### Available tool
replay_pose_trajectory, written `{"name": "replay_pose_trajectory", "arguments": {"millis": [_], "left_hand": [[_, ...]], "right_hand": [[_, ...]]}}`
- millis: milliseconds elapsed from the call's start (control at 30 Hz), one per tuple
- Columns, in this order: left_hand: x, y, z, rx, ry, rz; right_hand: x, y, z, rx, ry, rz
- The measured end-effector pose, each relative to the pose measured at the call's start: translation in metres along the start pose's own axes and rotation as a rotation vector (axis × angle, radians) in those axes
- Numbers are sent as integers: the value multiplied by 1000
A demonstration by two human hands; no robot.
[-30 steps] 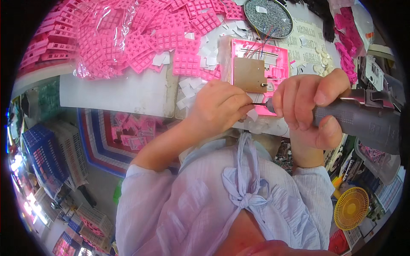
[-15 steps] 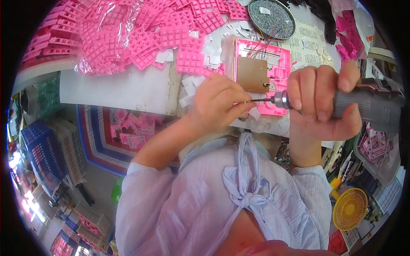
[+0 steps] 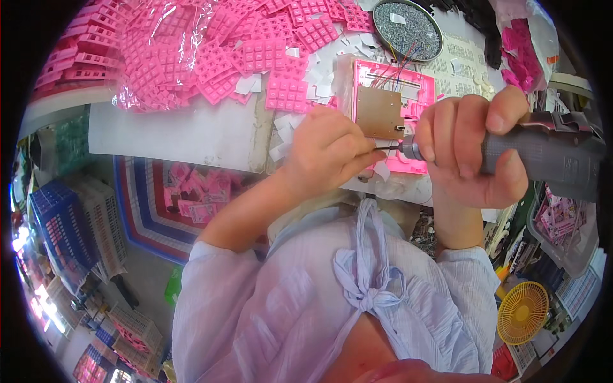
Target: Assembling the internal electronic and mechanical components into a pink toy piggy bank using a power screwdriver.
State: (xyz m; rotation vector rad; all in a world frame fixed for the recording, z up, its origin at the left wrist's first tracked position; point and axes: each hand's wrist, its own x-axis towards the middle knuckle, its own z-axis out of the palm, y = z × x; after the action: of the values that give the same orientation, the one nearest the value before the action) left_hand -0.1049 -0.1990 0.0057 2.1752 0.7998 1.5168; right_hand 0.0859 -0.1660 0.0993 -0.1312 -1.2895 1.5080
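Observation:
My right hand (image 3: 469, 143) is wrapped round a grey electric screwdriver (image 3: 543, 159), held level with its thin bit pointing left. The bit's tip reaches the pinched fingertips of my left hand (image 3: 327, 152). Whatever those fingertips hold is too small or hidden to make out. Both hands are over the near side of an open pink plastic housing (image 3: 418, 90). On the housing lies a brown circuit board (image 3: 378, 115), with thin coloured wires (image 3: 394, 73) rising past its far edge. A scrap of white paper (image 3: 382, 170) shows just below the bit.
Beyond the housing stands a round dish of small screws (image 3: 408, 35). Pink keypad pieces (image 3: 287, 94) are heaped at the far left, partly under clear plastic. White paper scraps (image 3: 317, 76) lie between. A striped basket (image 3: 137, 210) holds pink parts below the table; a yellow basket (image 3: 522, 313) stands lower right.
The screwdriver and my right hand have shifted slightly left, bringing the chuck nearer my left fingertips. My left hand has barely moved.

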Motion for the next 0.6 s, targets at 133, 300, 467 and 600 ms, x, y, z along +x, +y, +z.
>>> {"name": "replay_pose_trajectory", "arguments": {"millis": [133,300,467,600], "left_hand": [[5,-18,-14,119,-4,-6],[4,-1,-9,239,-278,-129],[-7,2,-3,298,-310,-135],[-6,4,-5,291,-313,-202]], "right_hand": [[4,25,-14,-128,145,-60],[9,58,-34,-206,130,-36],[7,70,-32,-170,148,12],[9,72,-26,-329,88,24]]}}
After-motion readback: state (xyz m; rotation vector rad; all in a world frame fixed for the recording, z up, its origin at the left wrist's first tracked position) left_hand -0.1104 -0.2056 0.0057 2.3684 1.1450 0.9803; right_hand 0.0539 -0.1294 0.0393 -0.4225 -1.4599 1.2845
